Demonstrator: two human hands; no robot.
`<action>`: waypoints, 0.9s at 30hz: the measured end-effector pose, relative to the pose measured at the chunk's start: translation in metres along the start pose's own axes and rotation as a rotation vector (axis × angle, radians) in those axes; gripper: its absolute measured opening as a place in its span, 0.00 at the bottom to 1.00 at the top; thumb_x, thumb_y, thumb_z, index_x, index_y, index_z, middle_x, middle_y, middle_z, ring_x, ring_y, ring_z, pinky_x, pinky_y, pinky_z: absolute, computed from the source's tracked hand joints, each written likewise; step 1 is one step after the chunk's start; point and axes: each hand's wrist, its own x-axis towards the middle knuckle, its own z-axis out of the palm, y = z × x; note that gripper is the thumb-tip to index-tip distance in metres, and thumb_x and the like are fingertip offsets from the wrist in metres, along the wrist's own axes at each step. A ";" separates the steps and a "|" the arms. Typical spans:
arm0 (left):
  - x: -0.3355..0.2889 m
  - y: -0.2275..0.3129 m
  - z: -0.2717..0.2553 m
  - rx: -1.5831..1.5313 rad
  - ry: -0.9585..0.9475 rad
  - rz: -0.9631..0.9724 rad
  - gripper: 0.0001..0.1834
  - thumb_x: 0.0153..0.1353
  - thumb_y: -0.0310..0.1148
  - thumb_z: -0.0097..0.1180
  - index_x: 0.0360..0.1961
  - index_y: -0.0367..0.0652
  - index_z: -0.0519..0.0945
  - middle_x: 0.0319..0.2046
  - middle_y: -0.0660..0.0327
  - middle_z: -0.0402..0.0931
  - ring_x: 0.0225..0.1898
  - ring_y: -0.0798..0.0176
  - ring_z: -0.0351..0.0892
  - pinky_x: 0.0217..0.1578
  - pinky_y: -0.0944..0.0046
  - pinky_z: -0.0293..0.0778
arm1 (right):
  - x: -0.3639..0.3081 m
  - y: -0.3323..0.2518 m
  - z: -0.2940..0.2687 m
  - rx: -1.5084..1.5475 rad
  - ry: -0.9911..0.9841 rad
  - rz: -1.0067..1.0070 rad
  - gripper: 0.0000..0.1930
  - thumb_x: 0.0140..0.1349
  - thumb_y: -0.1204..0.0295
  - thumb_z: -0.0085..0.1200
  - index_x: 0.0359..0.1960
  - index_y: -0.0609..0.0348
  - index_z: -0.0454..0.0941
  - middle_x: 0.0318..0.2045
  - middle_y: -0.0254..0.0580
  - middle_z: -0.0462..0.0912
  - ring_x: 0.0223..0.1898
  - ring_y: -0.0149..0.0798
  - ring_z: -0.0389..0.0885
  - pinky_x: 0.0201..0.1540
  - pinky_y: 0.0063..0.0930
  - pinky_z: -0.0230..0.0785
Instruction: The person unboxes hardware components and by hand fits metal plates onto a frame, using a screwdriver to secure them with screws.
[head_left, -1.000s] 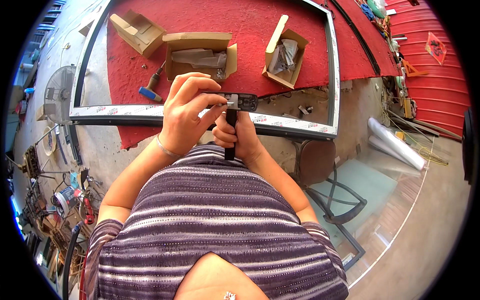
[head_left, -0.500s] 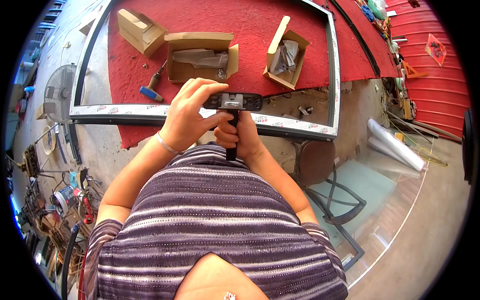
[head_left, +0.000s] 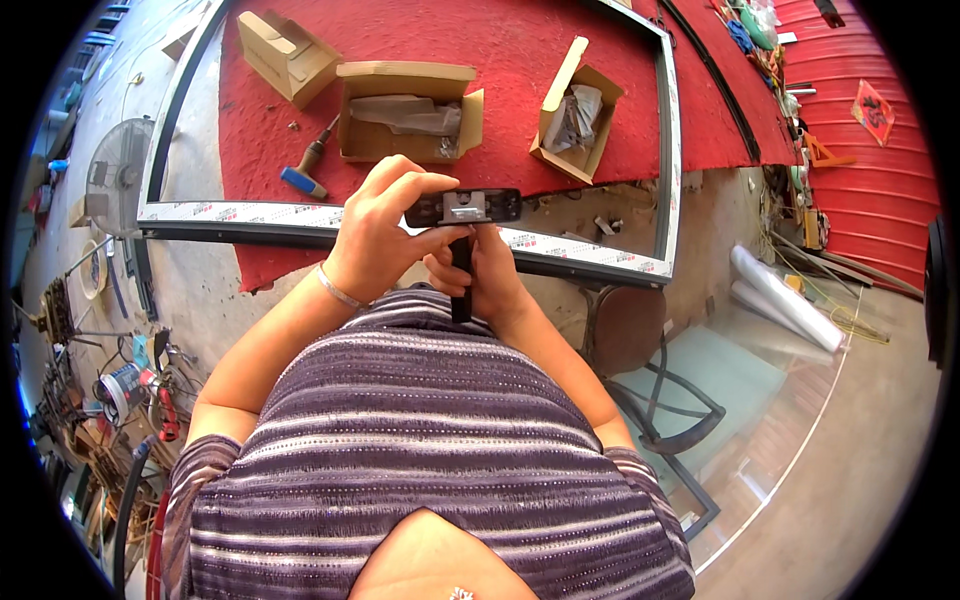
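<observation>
Black handle [head_left: 465,208]: we find it held up in front of the torso, its oblong plate lying crosswise and its lever [head_left: 461,306] pointing back toward the body. A grey metal insert sits mid-plate.
Left hand [head_left: 380,228]: we record a pinch, thumb below and forefinger above the plate's left end, with only the plate's thickness between them.
Right hand [head_left: 492,272]: we note the fingers curled closely around the lever, just below the plate.
Bracelet [head_left: 341,287]: we see a pale band on the left wrist.
Frame [head_left: 250,214]: we observe its near bar, dark with a printed white film, running beyond the hands.
Red cloth [head_left: 500,38]: we see it spread inside the frame and past its right side.
Middle carton [head_left: 405,69]: we list wrapped pieces inside.
Right carton [head_left: 564,76]: we list more wrapped parts, one flap raised.
Left carton [head_left: 288,62]: we place it beside the middle one; contents cannot be told.
Screwdriver [head_left: 311,160]: we locate it on the cloth, blue-ended, near the middle carton.
Chair [head_left: 627,330]: we note a brown seat right of the person.
</observation>
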 end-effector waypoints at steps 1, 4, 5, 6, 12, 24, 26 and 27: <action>0.000 -0.002 0.000 -0.004 0.016 -0.038 0.22 0.40 0.24 0.72 0.40 0.40 0.81 0.32 0.59 0.75 0.33 0.60 0.77 0.34 0.65 0.74 | 0.000 0.000 0.001 -0.002 -0.003 0.002 0.29 0.69 0.42 0.31 0.23 0.54 0.68 0.13 0.31 0.64 0.10 0.25 0.55 0.14 0.18 0.51; -0.002 -0.006 0.001 -0.045 0.037 -0.147 0.21 0.40 0.24 0.72 0.39 0.39 0.82 0.31 0.59 0.75 0.32 0.61 0.77 0.34 0.65 0.74 | 0.001 0.001 0.000 0.083 0.017 -0.182 0.21 0.69 0.59 0.40 0.60 0.53 0.61 0.29 0.44 0.76 0.25 0.35 0.74 0.22 0.23 0.68; -0.003 -0.007 0.001 -0.087 0.038 -0.219 0.20 0.40 0.24 0.72 0.39 0.39 0.82 0.31 0.60 0.75 0.32 0.61 0.78 0.34 0.66 0.74 | 0.000 0.001 0.002 0.081 0.009 -0.181 0.21 0.69 0.59 0.40 0.60 0.53 0.61 0.29 0.44 0.76 0.25 0.35 0.74 0.22 0.23 0.68; -0.005 -0.008 0.003 -0.137 0.034 -0.283 0.20 0.41 0.24 0.71 0.38 0.39 0.82 0.31 0.60 0.75 0.32 0.62 0.78 0.34 0.66 0.73 | -0.001 0.000 0.005 0.047 0.089 -0.202 0.22 0.68 0.63 0.40 0.62 0.52 0.59 0.32 0.44 0.76 0.28 0.36 0.76 0.24 0.24 0.70; -0.011 -0.012 0.022 -0.179 -0.074 -0.276 0.21 0.41 0.24 0.71 0.41 0.38 0.81 0.33 0.58 0.75 0.33 0.59 0.78 0.35 0.64 0.74 | -0.011 0.003 -0.015 -0.018 0.272 -0.211 0.18 0.70 0.59 0.47 0.57 0.52 0.66 0.39 0.39 0.79 0.33 0.36 0.82 0.23 0.24 0.75; 0.093 -0.014 0.089 -0.019 -0.260 0.002 0.10 0.56 0.24 0.58 0.40 0.41 0.81 0.32 0.58 0.75 0.28 0.63 0.73 0.30 0.67 0.69 | -0.084 -0.030 -0.089 -0.001 0.516 -0.468 0.17 0.69 0.55 0.48 0.46 0.56 0.71 0.31 0.39 0.77 0.27 0.37 0.80 0.20 0.27 0.71; 0.132 -0.016 0.126 0.030 -0.316 0.167 0.09 0.56 0.24 0.57 0.40 0.41 0.81 0.33 0.56 0.75 0.32 0.55 0.76 0.34 0.61 0.72 | -0.100 -0.041 -0.095 -0.014 0.556 -0.498 0.19 0.69 0.54 0.47 0.51 0.56 0.69 0.31 0.39 0.77 0.27 0.35 0.79 0.19 0.25 0.71; 0.150 -0.021 0.145 0.056 -0.355 0.210 0.09 0.56 0.25 0.57 0.39 0.41 0.81 0.34 0.54 0.76 0.36 0.51 0.77 0.37 0.57 0.73 | -0.105 -0.046 -0.094 -0.004 0.566 -0.505 0.19 0.69 0.55 0.48 0.51 0.55 0.69 0.32 0.38 0.77 0.27 0.34 0.79 0.19 0.23 0.71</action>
